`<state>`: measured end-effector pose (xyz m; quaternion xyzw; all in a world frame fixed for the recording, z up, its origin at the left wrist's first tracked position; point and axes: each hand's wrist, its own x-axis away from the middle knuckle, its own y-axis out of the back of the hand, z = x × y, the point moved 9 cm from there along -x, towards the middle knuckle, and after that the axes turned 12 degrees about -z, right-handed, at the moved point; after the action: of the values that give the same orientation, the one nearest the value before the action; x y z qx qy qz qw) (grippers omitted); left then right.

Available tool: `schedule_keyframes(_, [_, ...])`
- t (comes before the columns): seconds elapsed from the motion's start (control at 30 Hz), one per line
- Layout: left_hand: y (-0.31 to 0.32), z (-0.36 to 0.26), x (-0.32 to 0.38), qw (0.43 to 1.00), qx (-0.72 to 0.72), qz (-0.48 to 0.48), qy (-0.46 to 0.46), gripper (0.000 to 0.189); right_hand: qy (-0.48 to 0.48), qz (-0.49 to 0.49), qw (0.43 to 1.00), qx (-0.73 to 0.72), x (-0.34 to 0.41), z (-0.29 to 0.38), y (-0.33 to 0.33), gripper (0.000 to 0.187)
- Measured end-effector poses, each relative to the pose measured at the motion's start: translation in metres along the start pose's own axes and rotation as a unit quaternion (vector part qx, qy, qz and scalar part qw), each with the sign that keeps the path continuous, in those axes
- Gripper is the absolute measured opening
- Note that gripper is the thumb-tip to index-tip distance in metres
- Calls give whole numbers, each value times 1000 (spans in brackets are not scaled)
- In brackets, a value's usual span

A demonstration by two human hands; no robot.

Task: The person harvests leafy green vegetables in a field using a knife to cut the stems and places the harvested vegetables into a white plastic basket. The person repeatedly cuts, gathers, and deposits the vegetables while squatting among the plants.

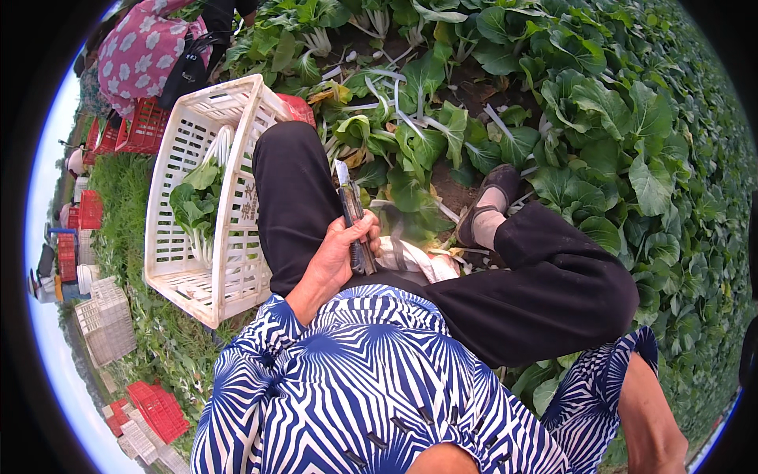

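My left hand [349,237] is closed around the handle of a knife-like cutting tool [353,216], its pale flat end pointing up and away from me, over my left thigh. My right hand is out of view; only the right sleeve and bare arm show at lower right. Left of my knee a white slatted plastic crate [240,207] lies on its side, holding bok choy: a leafy green head [198,207] with white stalks. Before me, cut leaves and white stalks [408,118] are strewn on the soil among standing bok choy [598,112].
A whitish cloth or bag [414,258] lies between my legs, near my shoed right foot [494,201]. A co-worker in a pink flowered top [145,53] is at upper left beside red crates [143,125]. More red [157,409] and white crates [106,320] stand along the grassy left side.
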<state>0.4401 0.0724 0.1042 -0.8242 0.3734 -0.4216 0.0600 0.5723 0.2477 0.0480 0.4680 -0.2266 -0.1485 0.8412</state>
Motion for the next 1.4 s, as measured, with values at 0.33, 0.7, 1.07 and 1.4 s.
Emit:
schedule_keyframes(0.33, [-161,-256,66,903,27,335,-266,32,173,-441,866,-161,134,97,372,45])
schedule_keyframes(0.7, [-223,-248,19,928,-36,287,-237,36,190,170,964,-80,-10,164,-118,44])
schedule_keyframes(1.07, [-156,-211,-118,995,26,-8,98,41,14,349,759,-549,-40,158,-195,16])
schedule_keyframes(1.4, [-189,-265,-202,968,-71,102,219,34,-98,278,725,-622,-139,97,-53,30])
